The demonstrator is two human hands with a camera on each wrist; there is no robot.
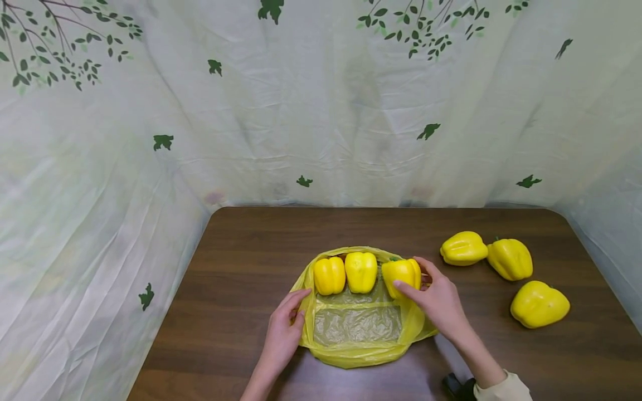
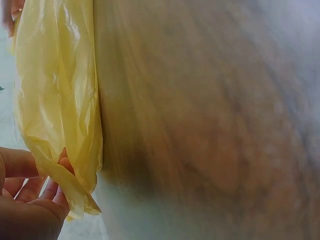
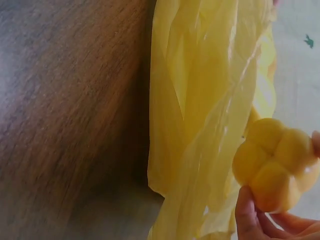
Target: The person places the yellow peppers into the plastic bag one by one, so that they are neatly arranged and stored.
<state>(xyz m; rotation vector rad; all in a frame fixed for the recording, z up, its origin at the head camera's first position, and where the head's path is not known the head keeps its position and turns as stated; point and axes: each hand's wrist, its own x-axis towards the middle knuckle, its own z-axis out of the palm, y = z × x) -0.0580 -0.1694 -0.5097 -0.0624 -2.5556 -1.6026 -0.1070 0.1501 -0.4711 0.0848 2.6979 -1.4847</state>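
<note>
We are seeing the fingers of the right hand [image 1: 441, 299] curling partway round a glossy yellow bell pepper with blocky lobes [image 1: 401, 277], the thumb pressing its near side and the other fingers bracing its right side. The gap between them is staying only as wide as the pepper. We are looking at this held pepper sitting within the right part of the mouth of a thin, translucent yellow plastic bag [image 1: 351, 356]; whether it is resting on the plastic, we are not managing to tell. The fingers of the left hand [image 1: 283, 328] are pinching the bag's left edge, a narrow fold of plastic passing between thumb and fingertips.

Inside the bag, along its far side, we are finding two more yellow bell peppers [image 1: 329, 275] [image 1: 361, 272] lying side by side. The bag itself is spreading open on a dark brown wood-grain bench [image 1: 241, 312]. To its right, we are noticing three loose yellow bell peppers [image 1: 462, 249] [image 1: 510, 259] [image 1: 540, 304]: two are lying close together, the third nearer the person. A pale cream sleeve [image 1: 501, 388] is covering the right forearm. Behind the bench, a whitish curtain printed with green leaves [image 1: 321, 122] is hanging.
</note>
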